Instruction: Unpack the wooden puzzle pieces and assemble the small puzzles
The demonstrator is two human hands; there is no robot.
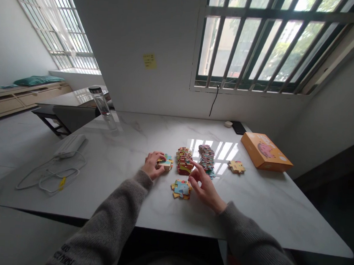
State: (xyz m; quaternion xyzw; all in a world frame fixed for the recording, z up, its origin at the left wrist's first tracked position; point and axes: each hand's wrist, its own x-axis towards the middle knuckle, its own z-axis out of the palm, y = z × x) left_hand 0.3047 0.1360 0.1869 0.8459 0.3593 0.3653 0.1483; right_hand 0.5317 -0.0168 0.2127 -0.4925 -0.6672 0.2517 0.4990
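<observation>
My left hand (153, 166) curls its thumb and fingers around a small stack of jigsaw puzzle pieces (168, 164) on the white table. My right hand (205, 187) has its index finger stretched toward a taller row of red and yellow puzzle pieces (185, 159), its tip at the near part of that row. The thumb is apart from the index finger, and nothing shows between them. Just left of this hand lies a loose pile of blue and yellow pieces (181, 188). Behind the right hand is a long, leaning row of grey-edged pieces (206, 156).
A few yellow pieces (237, 167) lie to the right, near an orange box (266, 151). A black phone (238, 128) and a small white object (228, 124) are at the back. Leftward are a glass bottle (100, 101), a white device (71, 145) and a coiled white cable (59, 176).
</observation>
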